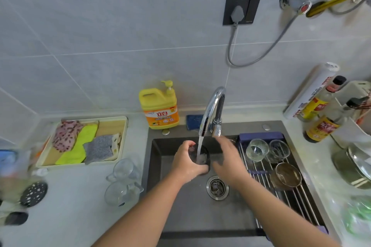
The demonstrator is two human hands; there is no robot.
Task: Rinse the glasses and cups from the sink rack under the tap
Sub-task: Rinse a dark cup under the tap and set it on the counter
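Note:
Water runs from the chrome tap (pixel 210 110) into a dark glass (pixel 201 156) that my left hand (pixel 185 161) grips over the sink (pixel 180 216). My right hand (pixel 228 156) is just right of the glass with straight fingers reaching up to the tap's handle (pixel 217 126). On the sink rack (pixel 281 196) at the right lie two clear ribbed glasses (pixel 257 150) (pixel 279 150) and a brownish cup (pixel 287 175). Two clear handled cups (pixel 124 170) (pixel 120 193) stand on the counter left of the sink.
A yellow detergent bottle (pixel 160 106) stands behind the sink. A tray of cloths (pixel 84 142) lies at the left. Sauce bottles (pixel 321 118) and a steel pot (pixel 353 166) crowd the right counter. The drain (pixel 217 187) sits in the sink bottom.

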